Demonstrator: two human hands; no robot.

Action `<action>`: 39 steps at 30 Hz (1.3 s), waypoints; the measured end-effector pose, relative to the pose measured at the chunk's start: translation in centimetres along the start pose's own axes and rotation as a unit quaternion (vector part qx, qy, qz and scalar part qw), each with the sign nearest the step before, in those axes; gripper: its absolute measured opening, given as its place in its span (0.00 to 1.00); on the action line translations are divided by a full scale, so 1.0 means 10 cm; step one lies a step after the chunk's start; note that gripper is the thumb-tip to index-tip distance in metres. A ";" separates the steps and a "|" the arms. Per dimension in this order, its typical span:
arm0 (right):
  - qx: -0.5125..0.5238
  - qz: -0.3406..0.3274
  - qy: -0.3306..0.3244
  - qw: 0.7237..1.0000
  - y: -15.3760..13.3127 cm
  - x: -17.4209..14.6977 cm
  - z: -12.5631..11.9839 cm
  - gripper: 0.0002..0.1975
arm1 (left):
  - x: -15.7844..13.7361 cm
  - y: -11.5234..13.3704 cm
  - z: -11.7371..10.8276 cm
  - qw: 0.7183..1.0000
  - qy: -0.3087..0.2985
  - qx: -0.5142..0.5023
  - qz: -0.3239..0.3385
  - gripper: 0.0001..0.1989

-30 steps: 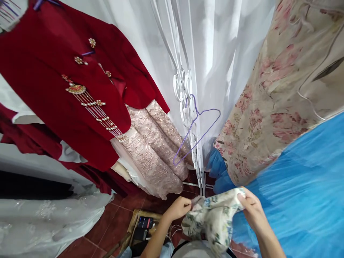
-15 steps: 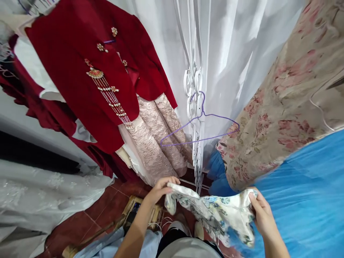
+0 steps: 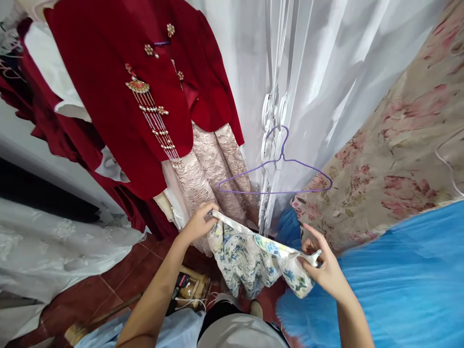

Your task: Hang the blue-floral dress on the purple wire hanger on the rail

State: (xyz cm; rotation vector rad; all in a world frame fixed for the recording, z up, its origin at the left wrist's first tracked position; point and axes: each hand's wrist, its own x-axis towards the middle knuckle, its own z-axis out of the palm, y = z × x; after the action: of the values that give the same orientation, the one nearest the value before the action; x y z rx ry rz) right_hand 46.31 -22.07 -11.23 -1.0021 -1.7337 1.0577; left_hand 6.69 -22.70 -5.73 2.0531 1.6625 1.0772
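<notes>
A white floral garment (image 3: 242, 256) with blue and yellow flowers hangs between my two hands, its top edge stretched and sloping down to the right. My left hand (image 3: 200, 223) pinches the left end of that edge. At the right end, my right hand (image 3: 321, 266) grips the edge with thumb and fingers, the index finger raised away from the cloth. Just above the garment a bare purple hanger (image 3: 281, 162) hangs from a white chain of hanger rings (image 3: 270, 186). Its lower bar is apart from the cloth. Whether the garment is a skirt or a top, I cannot tell.
A dark red jacket (image 3: 119, 92) with jewelled trim hangs at the left over a pale pink brocade skirt (image 3: 197, 174). To the right are a beige floral dress (image 3: 402, 159) and blue tulle (image 3: 406, 275). White lace fabric (image 3: 61, 246) drapes at far left above the red tiled floor (image 3: 119, 275).
Both hands have lifted the floral garment towards the hanger. Its top edge is now stretched straighter, and the cloth hangs down more openly. The right index finger has extended. The view has shifted slightly.
</notes>
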 end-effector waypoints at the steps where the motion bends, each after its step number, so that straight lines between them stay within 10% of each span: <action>1: -0.004 -0.013 0.010 1.000 -0.04 0.09 0.01 0.42 | 0.06 -0.05 -0.02 1.000 0.018 0.007 0.010 0.02; 7: -0.051 -0.027 0.024 0.998 -0.07 0.76 0.19 0.47 | 0.47 -0.29 -0.12 0.993 0.097 -0.019 0.067 0.01; 14: -0.100 -0.033 0.065 0.992 0.13 1.24 0.53 0.39 | 0.73 -0.20 -0.24 0.990 0.043 -0.063 0.114 0.03; 27: -0.106 -0.049 0.120 0.986 0.00 1.13 0.88 0.29 | 1.02 -0.19 -0.73 0.968 0.051 -0.169 0.179 0.15; 32: -0.106 -0.037 0.125 0.986 -0.02 1.06 0.89 0.28 | 0.92 0.13 -0.86 0.978 -0.048 -0.087 0.182 0.13; 39: -0.094 -0.039 0.106 0.989 -0.09 0.97 0.91 0.30 | 0.56 0.58 -0.97 0.977 0.016 0.015 0.211 0.17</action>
State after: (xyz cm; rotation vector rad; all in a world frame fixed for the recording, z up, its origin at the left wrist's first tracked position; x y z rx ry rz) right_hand 34.65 -15.72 -10.54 -1.1119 -1.7040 0.7188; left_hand 4.36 -21.38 6.56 2.4899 1.2896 1.2189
